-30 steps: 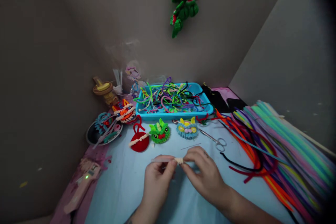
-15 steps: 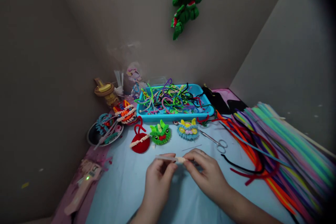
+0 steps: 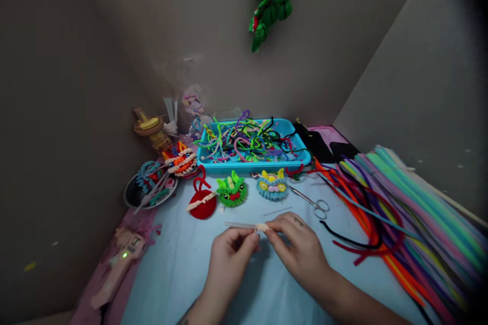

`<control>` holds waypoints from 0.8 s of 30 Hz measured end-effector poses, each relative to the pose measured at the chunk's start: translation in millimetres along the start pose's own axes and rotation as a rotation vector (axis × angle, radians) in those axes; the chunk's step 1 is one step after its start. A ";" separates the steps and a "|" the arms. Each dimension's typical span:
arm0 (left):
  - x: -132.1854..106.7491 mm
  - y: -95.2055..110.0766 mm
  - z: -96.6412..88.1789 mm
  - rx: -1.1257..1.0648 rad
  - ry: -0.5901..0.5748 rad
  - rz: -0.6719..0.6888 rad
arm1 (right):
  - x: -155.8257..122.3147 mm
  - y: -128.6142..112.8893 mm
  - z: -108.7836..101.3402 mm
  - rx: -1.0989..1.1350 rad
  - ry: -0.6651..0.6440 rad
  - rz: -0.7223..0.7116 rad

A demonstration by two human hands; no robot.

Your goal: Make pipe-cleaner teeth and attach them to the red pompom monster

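Over the front of the table, my left hand [image 3: 231,259] and my right hand [image 3: 301,249] meet fingertip to fingertip. Between them is a thin translucent stick [image 3: 240,225], which looks like a glue stick, with a cream pipe cleaner [image 3: 261,227] coiled around its right end. My left thumb and index finger pinch the stick beside the coil. The right thumb and fingers are closed on the coil's right side, hiding its end. Just beyond lie a thin metal needle-like rod [image 3: 277,211], a blue and yellow animal head [image 3: 272,186] and a green one [image 3: 232,190].
A blue tray [image 3: 251,166] of pipe cleaner scraps stands at the back. Scissors [image 3: 314,203] and long coloured pipe cleaners [image 3: 412,203] lie right. To the left are a red round piece [image 3: 202,208], a metal bowl [image 3: 127,198] and a lit pink glue gun [image 3: 122,264].
The camera view has shifted slightly. My left fingers sit a little lower against the stick, so more of it shows above them. Both hands keep their pinch.
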State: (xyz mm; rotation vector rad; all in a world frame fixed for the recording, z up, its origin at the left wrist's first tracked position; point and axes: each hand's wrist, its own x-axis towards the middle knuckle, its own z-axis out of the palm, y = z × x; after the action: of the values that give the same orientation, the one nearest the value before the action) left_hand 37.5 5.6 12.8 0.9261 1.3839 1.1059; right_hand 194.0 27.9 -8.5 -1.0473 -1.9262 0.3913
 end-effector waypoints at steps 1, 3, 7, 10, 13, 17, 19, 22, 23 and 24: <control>0.5 0.4 0.1 -0.007 0.000 -0.010 | -0.2 -0.2 -0.2 -0.013 0.006 -0.014; 1.8 0.0 -0.4 -0.008 -0.005 -0.022 | -0.3 -1.1 -0.7 -0.036 0.008 -0.043; 4.9 -3.7 -3.2 0.030 -0.025 -0.007 | 0.4 -4.9 -1.2 -0.093 -0.001 -0.103; 6.0 -4.4 -3.8 0.031 -0.015 0.008 | 0.9 -7.2 -0.9 -0.120 0.016 -0.137; 5.5 -3.2 -2.4 0.016 0.014 0.006 | -0.3 -6.5 0.2 -0.103 0.001 -0.123; 3.7 -3.2 -0.8 -0.014 0.037 0.049 | -3.0 -3.5 1.2 -0.056 -0.027 -0.067; 2.8 -4.0 -0.7 -0.014 0.047 0.065 | -2.8 -2.8 0.9 -0.033 -0.036 -0.066; 1.5 -4.4 -0.5 0.006 0.049 0.103 | -0.2 -3.2 -0.3 -0.020 -0.088 -0.062; 1.1 -4.2 -0.4 0.013 0.050 0.120 | 0.8 -3.5 -0.6 -0.014 -0.114 -0.054; 0.8 -4.0 -0.2 0.020 0.052 0.135 | 1.7 -3.8 -0.8 -0.004 -0.140 -0.043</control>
State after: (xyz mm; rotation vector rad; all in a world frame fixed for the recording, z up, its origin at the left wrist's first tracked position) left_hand 37.3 5.2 8.7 1.0237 1.3928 1.2271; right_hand 192.3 26.9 -4.7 -1.0017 -2.0707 0.4466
